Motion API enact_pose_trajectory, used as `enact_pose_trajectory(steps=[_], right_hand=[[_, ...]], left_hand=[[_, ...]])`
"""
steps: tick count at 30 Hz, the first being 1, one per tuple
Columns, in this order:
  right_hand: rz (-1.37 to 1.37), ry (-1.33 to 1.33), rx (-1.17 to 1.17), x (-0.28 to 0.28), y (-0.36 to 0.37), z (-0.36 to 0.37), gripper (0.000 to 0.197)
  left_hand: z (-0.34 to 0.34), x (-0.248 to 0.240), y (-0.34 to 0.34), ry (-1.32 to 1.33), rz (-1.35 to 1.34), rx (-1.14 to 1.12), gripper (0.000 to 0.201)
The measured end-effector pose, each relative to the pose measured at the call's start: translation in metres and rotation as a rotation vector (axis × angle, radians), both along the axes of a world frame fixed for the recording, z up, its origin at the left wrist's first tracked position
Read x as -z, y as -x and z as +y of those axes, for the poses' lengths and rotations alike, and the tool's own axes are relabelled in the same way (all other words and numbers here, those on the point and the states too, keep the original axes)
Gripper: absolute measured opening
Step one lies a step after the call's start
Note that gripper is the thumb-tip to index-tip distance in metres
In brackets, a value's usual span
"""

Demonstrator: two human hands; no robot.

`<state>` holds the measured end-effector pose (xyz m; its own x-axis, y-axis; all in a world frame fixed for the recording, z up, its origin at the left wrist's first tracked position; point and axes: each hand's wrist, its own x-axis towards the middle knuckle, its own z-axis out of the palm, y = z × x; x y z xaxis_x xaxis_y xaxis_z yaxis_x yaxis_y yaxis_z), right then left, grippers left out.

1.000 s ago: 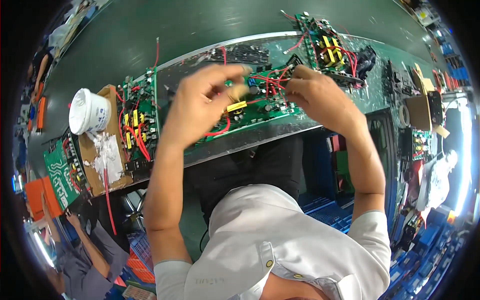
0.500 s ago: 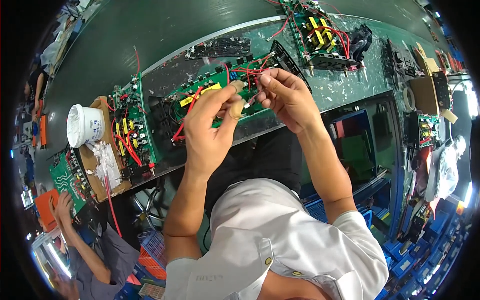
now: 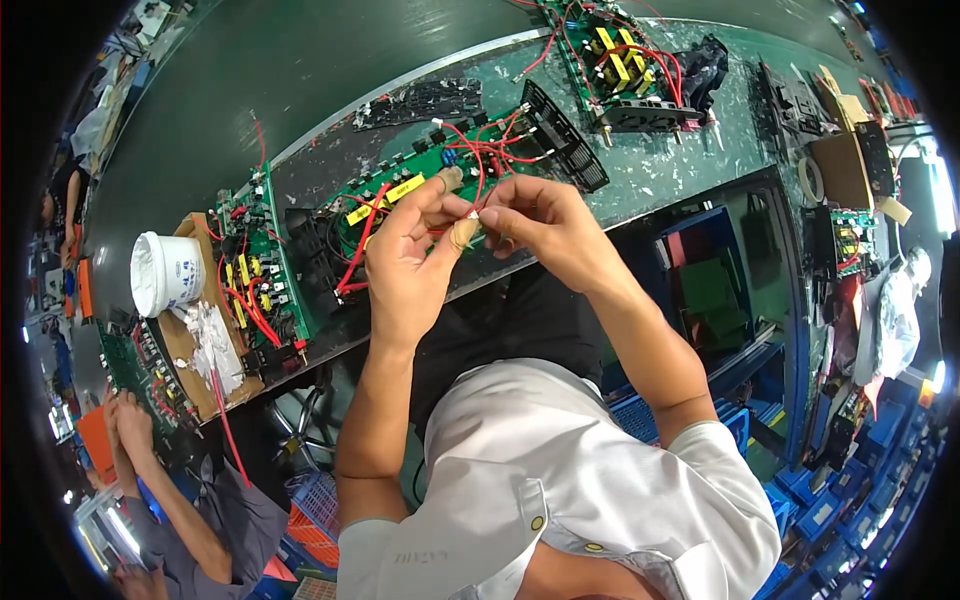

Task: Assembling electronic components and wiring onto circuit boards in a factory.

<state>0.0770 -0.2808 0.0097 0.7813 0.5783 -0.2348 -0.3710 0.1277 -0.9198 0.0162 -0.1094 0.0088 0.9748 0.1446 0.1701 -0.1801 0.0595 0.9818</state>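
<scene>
My left hand [image 3: 410, 260] wears pale finger covers on its thumb and index finger. Its thumb and bent fingers close on a small white plug [image 3: 474, 214] at the end of red wire. Right beside it, my right hand [image 3: 550, 230] pinches a thin red wire [image 3: 481, 180], its fingertips partly hidden. Both hands are over the near edge of a long green circuit board [image 3: 425, 160] with yellow-taped components [image 3: 405, 187]. More red wires loop from the board beside a black slotted end plate [image 3: 565, 137].
A second wired board [image 3: 625, 65] stands at the back right, another [image 3: 262, 265] at the left. A white tub [image 3: 168, 272] and smeared paste sit by a cardboard tray [image 3: 205, 375]. At lower left are a co-worker's hands [image 3: 128, 425]. A tape roll [image 3: 810, 180] lies at right.
My right hand has come down and left, bringing the red wire to my left hand's fingertips. The view has shifted slightly. The co-worker's hands have drawn together.
</scene>
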Motion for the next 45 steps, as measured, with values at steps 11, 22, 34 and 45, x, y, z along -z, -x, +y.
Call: enact_pose_trajectory(steps=[11, 22, 34, 45], right_hand=[[-0.003, 0.179, -0.031, -0.009, -0.002, -0.014, 0.018], [-0.836, 0.928, 0.187, 0.006, -0.006, -0.021, 0.018], [-0.779, 1.011, 0.134, 0.004, -0.005, -0.011, 0.02], [-0.985, 1.231, -0.029, 0.001, -0.011, 0.001, 0.017]], left_hand=[[-0.004, -0.008, -0.001, -0.179, 0.025, 0.019, 0.039], [0.022, -0.013, 0.003, -0.005, -0.097, -0.062, 0.019], [0.024, -0.011, 0.003, 0.027, -0.08, -0.041, 0.021], [0.024, -0.01, 0.002, 0.066, -0.082, -0.017, 0.021]])
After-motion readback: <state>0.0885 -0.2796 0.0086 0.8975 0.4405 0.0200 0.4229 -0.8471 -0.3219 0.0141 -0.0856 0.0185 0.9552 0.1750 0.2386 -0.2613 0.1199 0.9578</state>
